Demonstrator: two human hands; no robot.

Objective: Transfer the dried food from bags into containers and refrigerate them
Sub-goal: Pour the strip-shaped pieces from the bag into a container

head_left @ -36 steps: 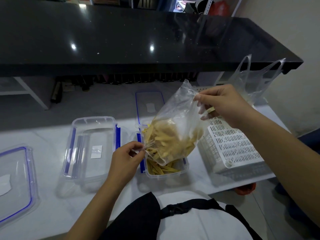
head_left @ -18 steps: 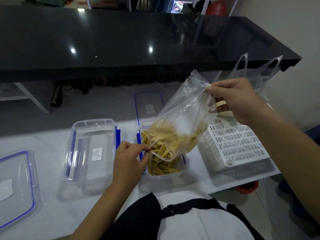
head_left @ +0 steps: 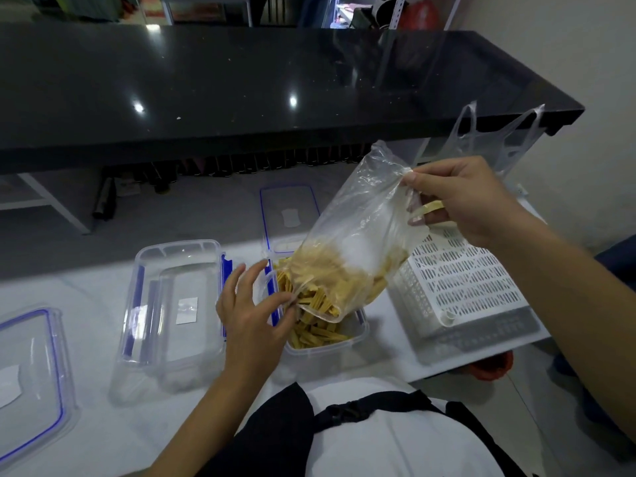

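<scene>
A clear plastic bag (head_left: 358,215) of yellow dried strips hangs tilted over a small clear container (head_left: 330,342) on the white counter. Strips (head_left: 316,333) lie in the container under the bag's mouth. My right hand (head_left: 461,197) pinches the bag's upper end and lifts it; a rubber band sits around its fingers. My left hand (head_left: 254,311) pinches the bag's lower edge at the mouth, its other fingers spread. An empty clear container (head_left: 175,311) with blue clips stands to the left.
A lid (head_left: 31,376) with a blue seal lies at the far left, another lid (head_left: 289,211) behind the filled container. A white slotted basket (head_left: 461,287) sits at the right with a thin carrier bag (head_left: 495,139) behind it. A black shelf (head_left: 241,84) overhangs the counter.
My right hand has raised the bag's closed end higher, tilting it more steeply. The strips have slid toward the mouth, and more lie in the container. My left fingers have spread.
</scene>
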